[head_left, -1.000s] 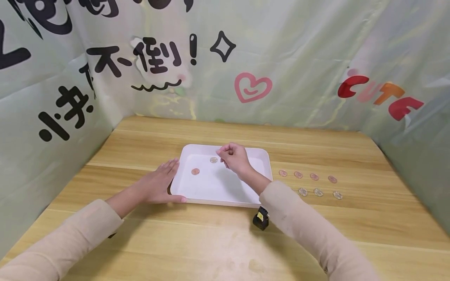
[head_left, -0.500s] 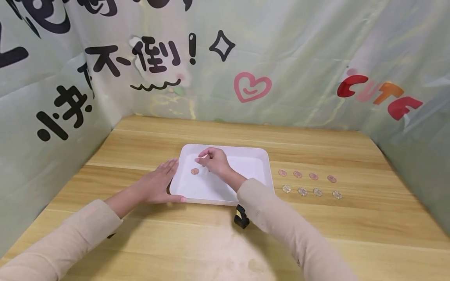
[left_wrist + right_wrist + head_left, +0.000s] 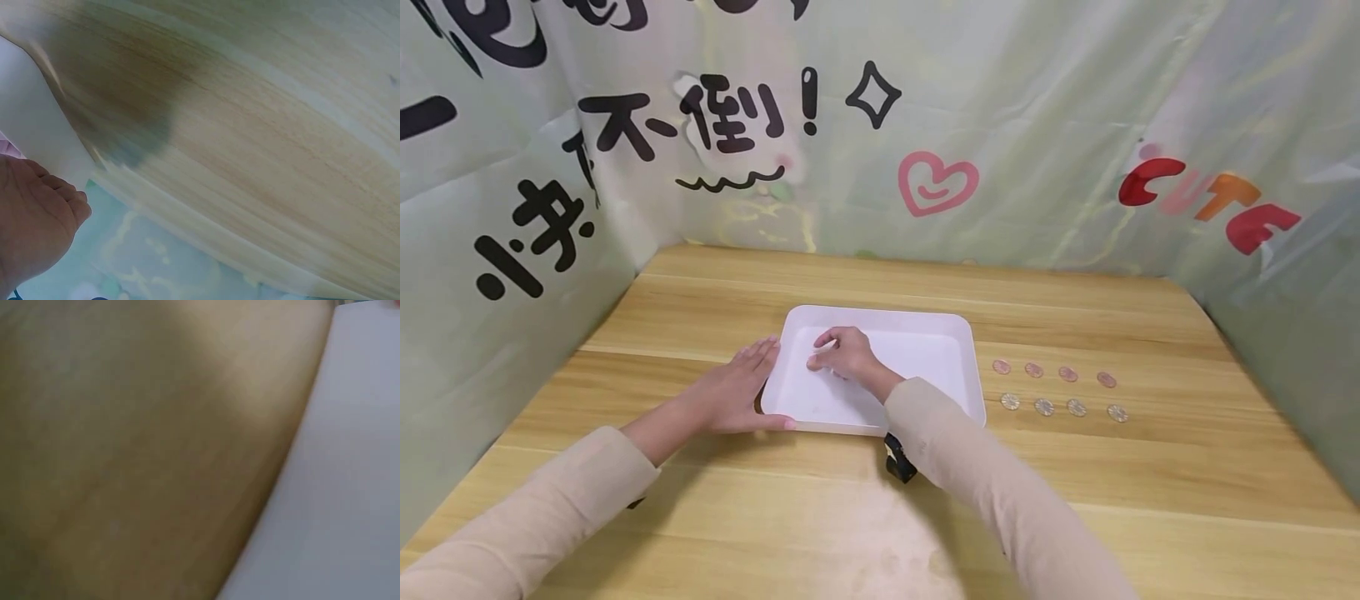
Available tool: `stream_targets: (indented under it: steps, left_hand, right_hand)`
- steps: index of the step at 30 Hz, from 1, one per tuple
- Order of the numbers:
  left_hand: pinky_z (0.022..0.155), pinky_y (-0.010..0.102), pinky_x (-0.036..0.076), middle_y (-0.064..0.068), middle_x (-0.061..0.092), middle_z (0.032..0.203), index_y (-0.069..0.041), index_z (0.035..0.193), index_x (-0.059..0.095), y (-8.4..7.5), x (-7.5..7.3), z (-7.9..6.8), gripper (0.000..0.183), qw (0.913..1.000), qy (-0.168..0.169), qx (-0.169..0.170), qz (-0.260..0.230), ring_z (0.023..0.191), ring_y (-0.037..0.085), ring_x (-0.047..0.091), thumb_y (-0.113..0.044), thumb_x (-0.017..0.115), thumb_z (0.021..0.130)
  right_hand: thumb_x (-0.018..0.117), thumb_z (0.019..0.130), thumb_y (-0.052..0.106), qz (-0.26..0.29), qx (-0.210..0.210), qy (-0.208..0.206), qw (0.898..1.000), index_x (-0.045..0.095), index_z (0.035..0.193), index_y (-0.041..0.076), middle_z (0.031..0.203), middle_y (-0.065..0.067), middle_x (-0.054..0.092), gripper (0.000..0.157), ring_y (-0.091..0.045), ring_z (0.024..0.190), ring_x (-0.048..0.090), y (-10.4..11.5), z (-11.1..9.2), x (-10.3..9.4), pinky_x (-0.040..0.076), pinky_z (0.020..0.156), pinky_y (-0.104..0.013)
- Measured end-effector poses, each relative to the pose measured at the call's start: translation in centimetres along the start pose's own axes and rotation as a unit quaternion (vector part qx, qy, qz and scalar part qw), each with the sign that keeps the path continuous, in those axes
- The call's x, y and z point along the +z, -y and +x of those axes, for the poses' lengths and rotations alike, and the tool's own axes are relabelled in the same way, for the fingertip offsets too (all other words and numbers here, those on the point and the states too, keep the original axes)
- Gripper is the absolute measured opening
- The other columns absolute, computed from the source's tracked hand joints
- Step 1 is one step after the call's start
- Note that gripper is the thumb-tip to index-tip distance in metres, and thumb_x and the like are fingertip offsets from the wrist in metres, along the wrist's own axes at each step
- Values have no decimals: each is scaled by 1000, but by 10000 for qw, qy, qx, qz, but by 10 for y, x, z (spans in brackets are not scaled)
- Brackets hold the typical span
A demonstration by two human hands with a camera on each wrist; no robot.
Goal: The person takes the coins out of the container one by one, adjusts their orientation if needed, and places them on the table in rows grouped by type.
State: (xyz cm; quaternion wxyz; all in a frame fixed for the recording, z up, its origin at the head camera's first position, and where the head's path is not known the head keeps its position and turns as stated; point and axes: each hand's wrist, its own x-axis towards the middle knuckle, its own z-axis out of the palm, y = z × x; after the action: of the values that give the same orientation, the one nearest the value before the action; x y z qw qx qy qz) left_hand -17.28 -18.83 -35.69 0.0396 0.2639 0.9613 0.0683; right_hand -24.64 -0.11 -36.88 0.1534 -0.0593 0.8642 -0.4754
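My left hand (image 3: 737, 387) rests against the left end of a shallow white tray (image 3: 917, 321), fingers straight along its side and thumb at the near edge. In the left wrist view the left hand (image 3: 37, 215) lies by the tray's white wall (image 3: 37, 106). Over the left part of the tray floor is my right hand (image 3: 846, 352), palm down, index finger bent and thumb low at the floor. The copper coin there is hidden behind its fingertips, and I cannot tell whether they pinch it. The right wrist view mostly catches the tray's side (image 3: 331, 475).
Right of the tray, copper-coloured coins (image 3: 1033, 370) lie in a row on the wooden table (image 3: 737, 517), with silver-coloured coins (image 3: 1044, 407) in a row nearer me. A small black device (image 3: 900, 458) hangs below the right sleeve. Printed cloth (image 3: 1037, 100) walls the table.
My right hand has moved left and a little toward me over the tray, reaching the copper coin's spot and covering it. The near row's leftmost silver coin came into view. The left hand stays put.
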Motion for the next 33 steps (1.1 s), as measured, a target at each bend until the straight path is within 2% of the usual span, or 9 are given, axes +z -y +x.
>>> stream_targets:
  steps: [4,9,14,18,22,29,33]
  left_hand:
    - [114,50,23,28,19,150,13,142,20,1,1,0,108,10000,-6,10,0,140,41,20,-65,57,76]
    - [114,50,22,28,18,151,12,142,19,1,1,0,108,10000,-13,40,-49,140,41,20,-65,57,77]
    - [114,51,23,30,19,150,14,142,20,0,-1,-1,108,9999,-53,84,-31,139,42,21,-65,57,77]
    - [113,51,24,31,21,149,15,141,21,0,-1,-1,108,9998,-112,129,-33,138,43,23,-65,57,77]
    - [114,51,23,30,20,149,14,141,21,0,-1,0,108,9999,-108,112,-53,139,42,22,-64,57,77]
    - [114,50,23,29,19,150,14,141,21,1,0,0,107,9999,-75,96,-22,139,42,21,-64,58,77]
    - [115,50,22,29,18,150,13,142,20,1,1,0,108,9999,-48,78,-43,140,41,20,-64,58,77]
  right_hand:
    - [75,77,14,-232,-35,8,9997,68,99,4,58,3,44,25,-8,46,42,-2,2,3,35,40,-17]
    - [74,78,14,-626,-285,-47,9976,69,94,3,63,2,44,20,-8,57,42,-5,4,5,34,49,-16]
    - [72,80,13,-1160,-756,-88,9903,67,90,2,65,1,49,15,-10,62,43,-6,4,7,35,59,-17]
    - [71,81,12,-1473,-934,-114,9846,65,87,1,72,-3,57,14,-10,66,46,-4,3,8,37,67,-20]
    - [71,81,9,-1624,-991,-37,9817,63,86,-1,75,-7,60,14,-12,67,47,-1,2,9,39,62,-18]
    - [72,80,13,-2081,-969,50,9733,60,81,-1,68,-1,50,19,-12,65,44,1,3,9,33,56,-16]
    - [73,79,13,-1976,-965,77,9755,59,79,-1,66,0,47,20,-12,64,44,2,1,7,32,55,-16]
